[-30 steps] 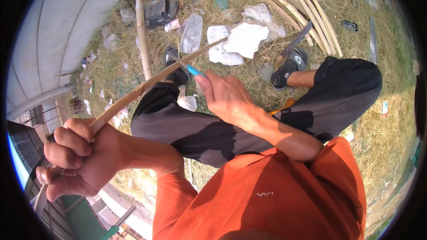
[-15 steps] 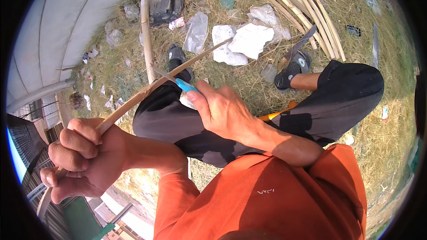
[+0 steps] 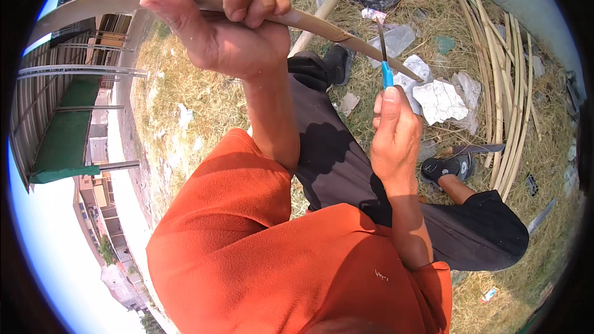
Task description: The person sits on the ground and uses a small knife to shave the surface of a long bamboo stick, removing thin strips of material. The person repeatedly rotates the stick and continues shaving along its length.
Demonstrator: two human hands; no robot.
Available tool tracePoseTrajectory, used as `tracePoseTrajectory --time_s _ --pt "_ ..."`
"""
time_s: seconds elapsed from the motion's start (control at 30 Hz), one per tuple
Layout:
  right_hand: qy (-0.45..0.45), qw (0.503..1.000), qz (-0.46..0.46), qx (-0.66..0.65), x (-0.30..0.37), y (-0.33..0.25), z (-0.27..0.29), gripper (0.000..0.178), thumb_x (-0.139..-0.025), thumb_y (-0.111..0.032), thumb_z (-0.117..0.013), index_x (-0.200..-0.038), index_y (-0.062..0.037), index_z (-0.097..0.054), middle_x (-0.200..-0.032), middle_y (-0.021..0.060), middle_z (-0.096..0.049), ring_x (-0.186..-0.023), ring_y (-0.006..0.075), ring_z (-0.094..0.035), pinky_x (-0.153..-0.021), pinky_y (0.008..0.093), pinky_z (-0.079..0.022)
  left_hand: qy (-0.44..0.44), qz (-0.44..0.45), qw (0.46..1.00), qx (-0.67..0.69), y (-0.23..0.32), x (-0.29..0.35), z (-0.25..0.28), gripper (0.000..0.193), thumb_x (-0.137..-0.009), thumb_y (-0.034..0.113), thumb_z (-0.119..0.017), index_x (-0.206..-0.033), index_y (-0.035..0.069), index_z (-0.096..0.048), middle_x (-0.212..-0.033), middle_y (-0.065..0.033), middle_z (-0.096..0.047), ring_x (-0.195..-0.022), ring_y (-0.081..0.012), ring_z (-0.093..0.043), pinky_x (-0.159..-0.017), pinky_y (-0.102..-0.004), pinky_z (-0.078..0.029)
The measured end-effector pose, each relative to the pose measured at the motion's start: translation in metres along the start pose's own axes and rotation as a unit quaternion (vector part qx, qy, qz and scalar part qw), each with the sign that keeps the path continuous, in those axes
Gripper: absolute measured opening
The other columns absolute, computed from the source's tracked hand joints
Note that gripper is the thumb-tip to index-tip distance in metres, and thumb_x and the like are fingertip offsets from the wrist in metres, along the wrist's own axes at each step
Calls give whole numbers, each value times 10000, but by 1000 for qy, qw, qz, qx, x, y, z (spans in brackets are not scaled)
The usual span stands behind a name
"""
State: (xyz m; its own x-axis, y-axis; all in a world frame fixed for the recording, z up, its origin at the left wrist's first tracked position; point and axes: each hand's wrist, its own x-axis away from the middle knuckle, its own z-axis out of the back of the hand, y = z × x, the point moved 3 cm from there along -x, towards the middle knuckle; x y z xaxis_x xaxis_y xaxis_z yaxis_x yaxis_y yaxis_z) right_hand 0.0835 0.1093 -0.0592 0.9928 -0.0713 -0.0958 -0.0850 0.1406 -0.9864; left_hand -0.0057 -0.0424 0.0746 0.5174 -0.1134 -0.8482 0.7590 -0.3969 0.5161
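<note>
**user1:** Dry grass and straw all over the ground (image 3: pixel 185 105), outdoors, railing and rooftops off to the person's left. Whats goin on w/ the hands?

**user2:** Nearest the cam is the orange shirt (image 3: pixel 260 253), then dark trousers (image 3: pixel 346 161), knees bent. Left hand (image 3: pixel 226 25) is up high, fist clenched tight round a long thin bamboo strip (image 3: pixel 322 28). The strip curves from the upper left edge, thru the fist, and slants down to the right over the knee.

**user1:** And the other one?

**user2:** Right hand (image 3: pixel 396 136) is wrapped round a knife w/ a blue handle (image 3: pixel 387 75), thumb up along it. Blade points up and meets the strip just right of the left fist. Cant tell if its cutting in or only touching.

**user1:** Stuff further out?

**user2:** Black shoes (image 3: pixel 447 167) on the grass, white crumpled plastic sheets (image 3: pixel 440 100) just past the knife, a thicker bamboo pole (image 3: pixel 328 6) behind the strip, and a bundle of bamboo canes (image 3: pixel 504 86) lying along the right, near a pale wall.
</note>
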Motion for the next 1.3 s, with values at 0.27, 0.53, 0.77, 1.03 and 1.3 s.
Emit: tracePoseTrajectory --time_s 0.27,0.53,0.77,1.03,1.3 --pt "23 990 -45 132 -6 40 3 457 -1001 -326 -328 -764 21 -508 -585 189 -489 -531 383 -478 -521 432 -340 72 -28 993 86 -3 10 -14 365 -1014 433 -268 -1014 107 -431 -513 -5 -338 -387 -95 -244 -356 -259 -273" --pt "-3 995 -47 93 -15 46 10 387 -994 -312 -369 -825 7 -507 -658 269 -532 -678 504 -502 -599 544 -345 -38 30 993 104 -5 6 -29 430 -979 514 -333 -1162 179 -530 -639 23 -334 -513 -101 -290 -487 -253 -275" --pt "-21 997 -61 50 -9 27 33 339 -986 -292 -410 -835 -2 -502 -574 224 -537 -581 447 -549 -529 505 -397 -35 58 995 77 6 4 -31 392 -963 471 -429 -1060 131 -598 -609 33 -353 -485 -91 -306 -468 -237 -276" --pt "14 995 86 57 0 2 14 288 -964 -283 -476 -844 -22 -492 -517 162 -517 -455 368 -545 -416 429 -410 -81 44 993 76 5 -2 -49 397 -964 473 -426 -1048 121 -590 -597 37 -383 -452 -73 -303 -417 -217 -284" --pt "131 972 174 92 8 31 10 295 -958 -293 -484 -840 -23 -485 -561 138 -512 -486 332 -560 -435 407 -430 -124 5 986 110 3 2 -74 425 -969 506 -364 -1096 139 -536 -563 24 -347 -409 -77 -257 -356 -226 -263"
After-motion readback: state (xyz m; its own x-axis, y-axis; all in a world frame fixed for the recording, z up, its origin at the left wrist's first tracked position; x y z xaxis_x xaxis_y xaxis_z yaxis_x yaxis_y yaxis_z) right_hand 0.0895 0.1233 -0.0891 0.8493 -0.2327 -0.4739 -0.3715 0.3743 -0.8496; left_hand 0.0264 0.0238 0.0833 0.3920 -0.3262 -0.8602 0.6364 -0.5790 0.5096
